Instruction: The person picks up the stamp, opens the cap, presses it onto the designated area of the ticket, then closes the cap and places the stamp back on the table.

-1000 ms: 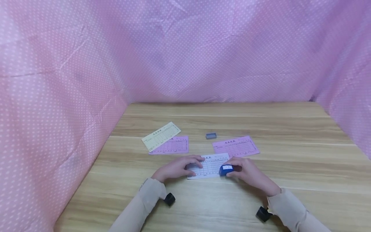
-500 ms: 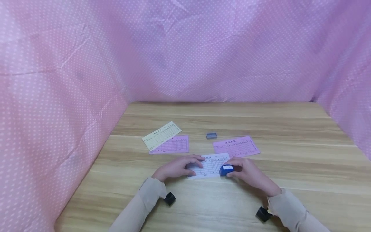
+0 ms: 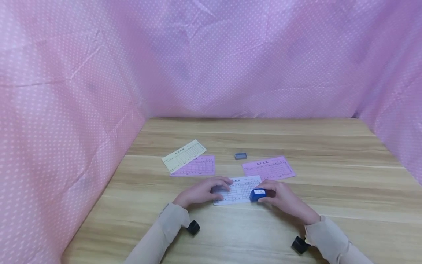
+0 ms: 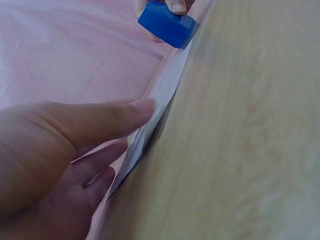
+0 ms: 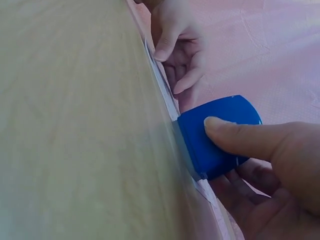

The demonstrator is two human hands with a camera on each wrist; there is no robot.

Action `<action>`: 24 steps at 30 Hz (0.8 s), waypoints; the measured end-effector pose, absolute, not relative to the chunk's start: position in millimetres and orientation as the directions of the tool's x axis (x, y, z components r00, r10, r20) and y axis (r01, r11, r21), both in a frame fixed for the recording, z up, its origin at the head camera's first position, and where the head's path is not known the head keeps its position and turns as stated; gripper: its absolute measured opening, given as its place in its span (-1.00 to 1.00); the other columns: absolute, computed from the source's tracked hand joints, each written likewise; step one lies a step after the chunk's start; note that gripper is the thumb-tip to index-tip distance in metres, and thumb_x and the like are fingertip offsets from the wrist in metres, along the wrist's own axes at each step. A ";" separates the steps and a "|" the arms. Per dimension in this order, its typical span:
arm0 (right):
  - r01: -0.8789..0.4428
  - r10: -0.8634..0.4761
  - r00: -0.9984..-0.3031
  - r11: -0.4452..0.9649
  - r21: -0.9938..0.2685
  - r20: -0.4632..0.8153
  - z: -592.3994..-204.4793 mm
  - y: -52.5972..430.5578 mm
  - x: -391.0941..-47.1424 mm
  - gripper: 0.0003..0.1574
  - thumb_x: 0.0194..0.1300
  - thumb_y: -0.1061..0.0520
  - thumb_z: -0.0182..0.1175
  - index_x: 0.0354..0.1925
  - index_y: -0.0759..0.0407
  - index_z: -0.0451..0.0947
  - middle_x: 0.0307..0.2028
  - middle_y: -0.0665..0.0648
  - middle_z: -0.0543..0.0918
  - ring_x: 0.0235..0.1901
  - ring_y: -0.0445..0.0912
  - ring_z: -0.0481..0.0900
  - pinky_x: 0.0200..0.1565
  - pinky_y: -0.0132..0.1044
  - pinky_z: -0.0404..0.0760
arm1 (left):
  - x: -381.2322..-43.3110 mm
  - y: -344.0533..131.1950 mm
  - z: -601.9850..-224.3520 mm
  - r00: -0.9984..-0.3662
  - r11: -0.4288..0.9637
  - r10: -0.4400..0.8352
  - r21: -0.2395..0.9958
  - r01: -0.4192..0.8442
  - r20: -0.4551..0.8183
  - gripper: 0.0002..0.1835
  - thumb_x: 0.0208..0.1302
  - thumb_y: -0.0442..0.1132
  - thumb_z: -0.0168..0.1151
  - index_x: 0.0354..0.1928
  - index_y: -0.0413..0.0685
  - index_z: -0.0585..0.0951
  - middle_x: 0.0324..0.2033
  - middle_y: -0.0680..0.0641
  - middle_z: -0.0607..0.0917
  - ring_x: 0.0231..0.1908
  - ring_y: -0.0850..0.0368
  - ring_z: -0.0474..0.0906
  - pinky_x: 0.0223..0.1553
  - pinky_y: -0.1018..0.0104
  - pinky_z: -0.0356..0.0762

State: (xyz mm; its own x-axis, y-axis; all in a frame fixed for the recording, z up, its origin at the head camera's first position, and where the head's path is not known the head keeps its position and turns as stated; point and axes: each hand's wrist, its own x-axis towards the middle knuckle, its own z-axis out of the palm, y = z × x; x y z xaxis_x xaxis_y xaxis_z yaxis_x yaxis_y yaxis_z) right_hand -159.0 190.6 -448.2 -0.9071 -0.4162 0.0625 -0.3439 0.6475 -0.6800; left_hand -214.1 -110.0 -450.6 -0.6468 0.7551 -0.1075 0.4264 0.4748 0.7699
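A white printed form (image 3: pixel 239 190) lies flat on the table in front of the person. My left hand (image 3: pixel 204 190) rests on its left part, thumb and fingers spread, touching the paper. Between the thumb and fingers of my right hand (image 3: pixel 285 198) is a blue stamp (image 3: pixel 257 194) with a white label on top. In the right wrist view the blue stamp (image 5: pixel 212 137) stands upright with its lower edge down against the form; its underside is hidden. Behind the form sits a small grey stamp cap (image 3: pixel 240 156), open side up.
Left of the cap, a yellow form (image 3: pixel 182 156) partly covers a purple form (image 3: pixel 197 167). Another purple form (image 3: pixel 270 167) lies behind the right hand, its near edge close to the white form. Pink dotted cloth (image 3: pixel 230 66) hangs around the wooden table (image 3: pixel 329 146).
Both hands keep the same places on the form and the stamp. The whole head view shifts very slightly; nothing else visibly moves.
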 end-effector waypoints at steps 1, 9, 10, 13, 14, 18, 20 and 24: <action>-0.346 -0.417 -0.906 0.644 -0.683 0.066 -448.5 190.6 -158.8 -0.61 0.10 0.17 0.39 -0.05 0.11 0.65 -0.08 0.06 0.73 0.03 0.05 0.63 0.10 -0.06 0.58 | -213.9 -110.2 -450.8 -0.660 0.472 0.745 0.775 0.421 -0.095 -0.66 0.29 -0.23 0.25 0.10 0.14 0.58 0.33 0.18 0.44 0.41 0.14 0.24 0.43 0.10 0.20; -0.336 -0.425 -0.903 0.599 -0.727 0.068 -448.5 191.2 -158.8 -0.64 0.10 0.19 0.38 -0.08 0.10 0.65 -0.13 0.03 0.70 -0.07 -0.07 0.64 -0.01 -0.33 0.64 | -216.9 -109.4 -453.3 -0.807 0.491 0.589 0.773 0.403 0.046 -0.72 0.25 -0.27 0.28 0.01 0.00 0.60 0.06 0.07 0.58 0.14 0.11 0.39 0.17 0.16 0.40; -0.330 -0.426 -0.903 0.596 -0.732 0.061 -448.0 191.2 -159.0 -0.65 0.10 0.19 0.38 -0.08 0.10 0.65 -0.13 0.03 0.70 -0.07 -0.07 0.64 -0.01 -0.33 0.65 | -217.2 -109.4 -453.2 -0.820 0.507 0.570 0.764 0.399 0.050 -0.72 0.24 -0.27 0.28 0.01 0.00 0.60 0.03 0.08 0.58 0.10 0.12 0.37 0.12 0.19 0.41; -0.313 -0.427 -0.904 0.595 -0.740 0.039 -447.4 191.3 -159.0 -0.67 0.12 0.18 0.37 -0.09 0.09 0.65 -0.12 0.04 0.70 -0.06 -0.05 0.64 -0.01 -0.31 0.65 | -217.0 -109.7 -453.2 -0.848 0.553 0.529 0.744 0.375 0.034 -0.69 0.21 -0.25 0.31 0.02 0.01 0.60 -0.03 0.10 0.56 0.04 0.15 0.33 0.04 0.28 0.40; -0.313 -0.428 -0.903 0.594 -0.741 0.038 -447.4 191.2 -158.9 -0.67 0.12 0.19 0.37 -0.09 0.10 0.65 -0.12 0.04 0.70 -0.05 -0.05 0.64 -0.01 -0.31 0.65 | -217.1 -109.7 -453.3 -0.852 0.566 0.522 0.736 0.372 0.029 -0.68 0.20 -0.24 0.33 0.02 0.02 0.60 -0.03 0.10 0.56 0.03 0.16 0.32 0.02 0.29 0.39; -0.323 -0.430 -0.902 0.591 -0.739 0.051 -447.6 190.9 -158.5 -0.66 0.12 0.19 0.37 -0.08 0.09 0.64 -0.12 0.03 0.70 -0.05 -0.05 0.64 0.01 -0.32 0.64 | -217.4 -109.4 -453.6 -0.862 0.594 0.508 0.719 0.360 0.011 -0.65 0.18 -0.22 0.35 0.03 0.04 0.59 -0.02 0.10 0.55 0.02 0.16 0.29 0.04 0.26 0.37; -0.325 -0.429 -0.902 0.588 -0.741 0.056 -447.3 190.8 -158.3 -0.66 0.12 0.19 0.37 -0.08 0.09 0.64 -0.12 0.02 0.70 -0.05 -0.05 0.64 0.02 -0.32 0.64 | -217.3 -109.1 -453.2 -0.863 0.605 0.505 0.713 0.355 0.001 -0.64 0.17 -0.21 0.35 0.04 0.04 0.59 -0.02 0.10 0.55 0.03 0.16 0.29 0.07 0.23 0.37; -0.322 -0.427 -0.903 0.595 -0.737 0.050 -445.9 190.4 -158.4 -0.66 0.12 0.17 0.37 -0.07 0.08 0.64 -0.10 0.03 0.70 -0.02 -0.01 0.63 0.04 -0.25 0.63 | -216.9 -109.0 -452.1 -0.863 0.637 0.505 0.682 0.358 -0.019 -0.61 0.17 -0.18 0.36 0.06 0.04 0.58 0.00 0.09 0.55 0.04 0.16 0.30 0.10 0.21 0.38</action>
State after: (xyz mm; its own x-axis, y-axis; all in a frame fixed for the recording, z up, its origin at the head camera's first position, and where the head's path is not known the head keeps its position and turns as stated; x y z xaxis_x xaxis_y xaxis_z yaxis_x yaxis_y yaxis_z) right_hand -158.4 190.4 -445.9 -0.9028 -0.4271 0.0495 -0.3218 0.5949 -0.7366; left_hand -216.9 -109.0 -452.1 -0.8632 0.5046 -0.0185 0.3580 0.6375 0.6823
